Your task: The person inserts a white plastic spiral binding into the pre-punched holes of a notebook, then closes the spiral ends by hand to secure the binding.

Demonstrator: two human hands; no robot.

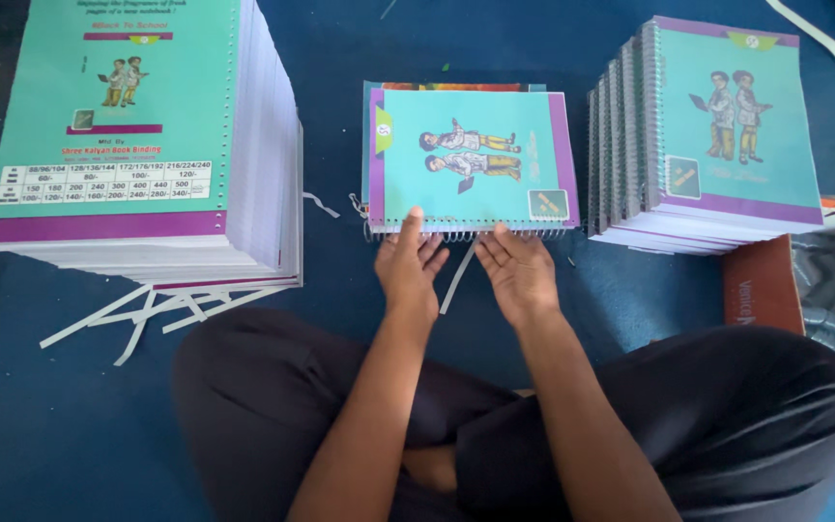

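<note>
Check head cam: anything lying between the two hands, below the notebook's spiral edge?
Yes. A white paper strip lies slanted on the blue floor between the left hand and right hand, just below the notebook in the head view.

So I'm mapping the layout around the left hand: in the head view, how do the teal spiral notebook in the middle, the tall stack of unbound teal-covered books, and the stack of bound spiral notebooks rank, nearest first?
1. Teal spiral notebook in the middle: under the left hand, fingers on its edge.
2. Tall stack of unbound teal-covered books: off to the left.
3. Stack of bound spiral notebooks: far right, beyond the right hand.
</note>
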